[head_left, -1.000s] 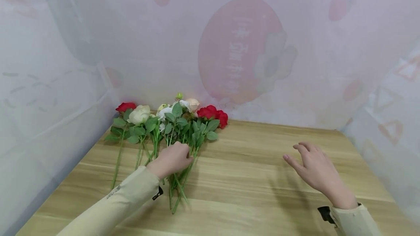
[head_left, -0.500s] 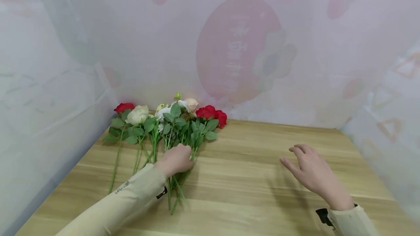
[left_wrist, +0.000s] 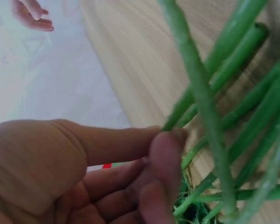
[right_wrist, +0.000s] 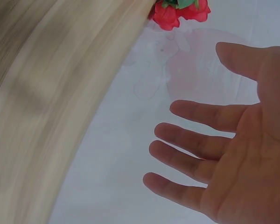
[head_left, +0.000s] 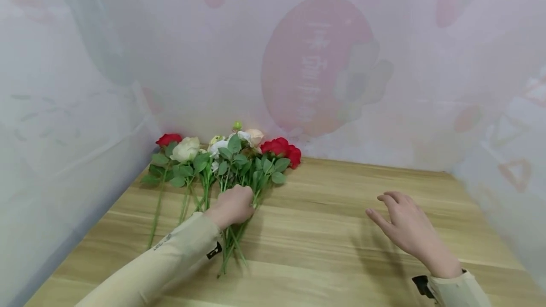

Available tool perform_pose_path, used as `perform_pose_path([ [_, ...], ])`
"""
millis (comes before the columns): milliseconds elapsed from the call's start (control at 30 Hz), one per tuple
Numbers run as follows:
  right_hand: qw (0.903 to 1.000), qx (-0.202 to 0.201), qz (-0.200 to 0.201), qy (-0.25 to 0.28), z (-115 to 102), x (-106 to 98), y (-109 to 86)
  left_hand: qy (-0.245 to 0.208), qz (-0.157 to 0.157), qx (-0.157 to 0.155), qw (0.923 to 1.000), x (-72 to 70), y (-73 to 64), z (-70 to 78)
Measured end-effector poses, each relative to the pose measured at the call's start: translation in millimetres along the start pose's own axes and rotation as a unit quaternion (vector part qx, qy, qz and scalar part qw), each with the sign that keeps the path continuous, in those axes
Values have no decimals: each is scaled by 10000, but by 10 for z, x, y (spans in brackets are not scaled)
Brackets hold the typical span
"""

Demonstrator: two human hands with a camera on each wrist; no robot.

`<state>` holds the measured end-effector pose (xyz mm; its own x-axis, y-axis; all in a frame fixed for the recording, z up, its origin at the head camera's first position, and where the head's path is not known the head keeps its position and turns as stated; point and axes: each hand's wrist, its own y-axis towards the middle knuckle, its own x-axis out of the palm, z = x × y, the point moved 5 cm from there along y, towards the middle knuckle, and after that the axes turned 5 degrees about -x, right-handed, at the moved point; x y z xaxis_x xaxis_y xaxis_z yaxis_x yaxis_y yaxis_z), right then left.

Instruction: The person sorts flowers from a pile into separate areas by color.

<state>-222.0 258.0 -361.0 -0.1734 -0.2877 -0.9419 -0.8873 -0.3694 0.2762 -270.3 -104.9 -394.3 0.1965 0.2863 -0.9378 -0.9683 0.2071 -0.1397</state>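
Several artificial flowers lie side by side at the back left of the table. My left hand [head_left: 232,206] is over the stems of the right-hand bunch, below the red flowers [head_left: 279,148]. In the left wrist view, its thumb and forefinger pinch a thin green stem [left_wrist: 178,111], and the other fingers curl in beneath. More green stems [left_wrist: 207,121] cross close beside the fingertips. On the right side, my right hand [head_left: 405,226] hovers above the wood, holding nothing. The right wrist view shows its palm [right_wrist: 252,163] with fingers spread apart.
A white flower [head_left: 218,148], a cream rose [head_left: 186,149] and a red rose [head_left: 169,139] lie further left. The wooden table [head_left: 324,250] meets a printed white cloth wall [head_left: 204,60] at the back, with cloth at both sides too.
My left forearm has swung a little to the right while the hand stays at the stems, whose lower ends have shifted slightly. The right hand has dropped slightly.
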Motion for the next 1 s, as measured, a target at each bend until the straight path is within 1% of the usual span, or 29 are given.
perform_pose_path([
  [133,10000,-12,-27,45,-27,9,23,-328,328,208,9987,-54,-22,10],
  [267,10000,-70,40,55,-51,8,44,-775,723,506,9931,-99,-56,49],
  [367,9998,-110,112,111,-83,1,63,-1201,1029,661,9852,-135,-90,83],
  [500,9991,-125,253,321,-147,-7,91,-1716,1374,945,9710,-184,-125,137],
  [567,9982,-121,309,507,-184,-6,107,-1912,1440,1107,9646,-199,-137,174],
  [633,9965,-105,344,751,-223,-5,127,-2098,1433,1219,9595,-206,-147,216],
  [767,9901,-76,256,1376,-311,21,176,-2411,1388,1298,9517,-205,-177,320],
  [867,9848,-102,200,1723,-386,47,224,-2600,1487,1388,9439,-220,-214,423],
  [967,9794,-133,213,2005,-469,62,273,-2882,1554,1522,9325,-238,-253,530],
  [1000,9773,-130,232,2104,-499,63,287,-2956,1548,1549,9299,-239,-263,563],
])
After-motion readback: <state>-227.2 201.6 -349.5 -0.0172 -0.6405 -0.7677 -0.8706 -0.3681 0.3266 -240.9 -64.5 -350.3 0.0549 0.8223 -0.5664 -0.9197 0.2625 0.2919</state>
